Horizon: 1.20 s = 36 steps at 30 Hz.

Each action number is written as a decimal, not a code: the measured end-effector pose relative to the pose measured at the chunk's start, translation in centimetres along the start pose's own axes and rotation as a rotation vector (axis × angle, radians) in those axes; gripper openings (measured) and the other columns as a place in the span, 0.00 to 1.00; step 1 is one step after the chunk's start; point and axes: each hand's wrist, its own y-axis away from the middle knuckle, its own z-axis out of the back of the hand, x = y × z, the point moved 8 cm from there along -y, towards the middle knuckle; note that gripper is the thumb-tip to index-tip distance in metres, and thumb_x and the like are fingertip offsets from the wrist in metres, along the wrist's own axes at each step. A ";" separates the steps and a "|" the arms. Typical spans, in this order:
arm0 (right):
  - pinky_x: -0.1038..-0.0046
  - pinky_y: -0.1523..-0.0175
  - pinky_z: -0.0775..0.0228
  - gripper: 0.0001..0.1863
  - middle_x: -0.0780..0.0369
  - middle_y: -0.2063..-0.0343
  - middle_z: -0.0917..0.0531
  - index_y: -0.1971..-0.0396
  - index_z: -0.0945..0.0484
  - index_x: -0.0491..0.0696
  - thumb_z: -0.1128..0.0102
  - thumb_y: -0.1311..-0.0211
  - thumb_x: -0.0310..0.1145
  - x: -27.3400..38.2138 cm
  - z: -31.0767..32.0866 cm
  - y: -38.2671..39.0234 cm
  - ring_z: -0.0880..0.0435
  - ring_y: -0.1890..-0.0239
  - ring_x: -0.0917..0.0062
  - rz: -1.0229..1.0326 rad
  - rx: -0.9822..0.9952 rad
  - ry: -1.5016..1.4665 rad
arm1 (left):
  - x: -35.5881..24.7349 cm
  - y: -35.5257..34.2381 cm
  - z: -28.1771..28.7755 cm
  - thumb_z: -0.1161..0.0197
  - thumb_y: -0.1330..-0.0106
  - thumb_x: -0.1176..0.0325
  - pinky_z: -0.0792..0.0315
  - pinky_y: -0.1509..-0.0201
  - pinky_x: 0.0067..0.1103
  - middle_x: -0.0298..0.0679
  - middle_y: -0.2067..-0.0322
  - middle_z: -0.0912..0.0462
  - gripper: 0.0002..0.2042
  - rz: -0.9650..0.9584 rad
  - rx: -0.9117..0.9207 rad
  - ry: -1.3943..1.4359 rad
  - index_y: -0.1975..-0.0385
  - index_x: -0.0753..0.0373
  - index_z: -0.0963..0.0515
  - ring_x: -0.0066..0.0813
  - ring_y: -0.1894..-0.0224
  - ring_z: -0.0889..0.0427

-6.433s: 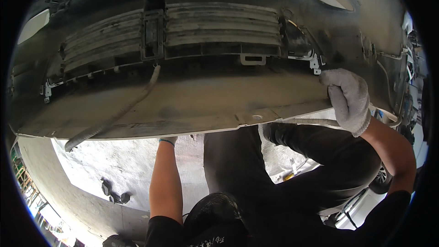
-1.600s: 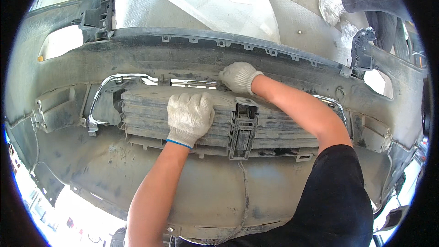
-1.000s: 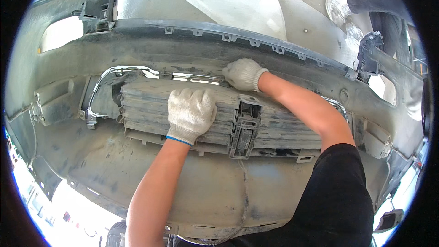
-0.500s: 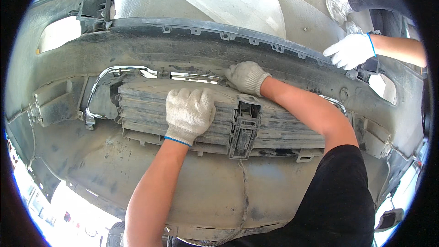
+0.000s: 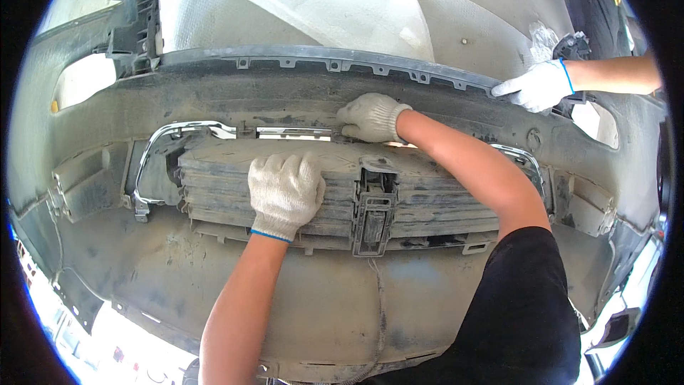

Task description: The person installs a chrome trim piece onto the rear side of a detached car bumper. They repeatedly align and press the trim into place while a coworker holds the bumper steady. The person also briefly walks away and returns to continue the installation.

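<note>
A large dusty grey bumper (image 5: 442,292) fills the view, inner side up, with a louvred shutter assembly (image 5: 445,210) across its middle and chrome trim (image 5: 149,144) around it. My left hand (image 5: 285,194), in a cream knit glove, has its fingers curled over the shutter's left half near its upper edge. Above and right of it my gloved right hand (image 5: 372,118) is bent against the bumper wall, just beside a narrow slot (image 5: 288,133); what its fingertips grip is hidden. A black bracket (image 5: 135,25) stands at the bumper's upper left corner.
A co-worker's white-gloved hand (image 5: 531,85) rests on the bumper's tabbed upper rail at the right. Their dark-clothed legs (image 5: 588,0) are at the back right. Pale foam sheets (image 5: 313,0) lie on the floor behind the bumper, with some clear plastic wrap (image 5: 543,39).
Since 6.4 seconds ago my hands have left the bumper's lower edge for the shutter area. The co-worker's hand has come in from the right and now touches the upper rail.
</note>
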 end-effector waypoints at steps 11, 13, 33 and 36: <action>0.55 0.44 0.26 0.18 0.52 0.54 0.15 0.51 0.19 0.45 0.47 0.35 0.37 -0.2 -0.4 -0.4 0.17 0.50 0.54 0.013 0.124 0.089 | 0.1 0.3 -0.3 0.33 0.55 0.69 0.37 0.70 0.37 0.35 0.79 0.23 0.14 0.004 0.013 0.007 0.66 0.56 0.24 0.40 0.77 0.26; 0.55 0.43 0.26 0.18 0.53 0.53 0.15 0.50 0.19 0.46 0.48 0.34 0.37 0.1 -0.3 -0.6 0.17 0.49 0.55 0.032 0.169 0.095 | 0.1 0.1 -0.2 0.33 0.55 0.69 0.38 0.71 0.37 0.35 0.80 0.24 0.13 0.002 -0.001 0.013 0.68 0.56 0.25 0.40 0.77 0.26; 0.59 0.51 0.25 0.24 0.52 0.62 0.14 0.56 0.17 0.40 0.51 0.31 0.47 -3.6 -3.2 -3.1 0.17 0.62 0.60 -0.308 0.340 -0.380 | 0.4 0.4 0.0 0.32 0.56 0.66 0.40 0.75 0.36 0.34 0.83 0.28 0.10 0.005 -0.048 0.004 0.77 0.54 0.27 0.38 0.80 0.27; 0.56 0.49 0.26 0.22 0.51 0.56 0.14 0.53 0.19 0.41 0.49 0.34 0.44 -3.7 -1.2 -1.2 0.16 0.59 0.57 -0.324 0.315 -0.454 | 0.0 0.0 -0.1 0.32 0.55 0.66 0.38 0.73 0.36 0.34 0.81 0.26 0.10 0.010 -0.033 0.016 0.73 0.55 0.26 0.39 0.78 0.26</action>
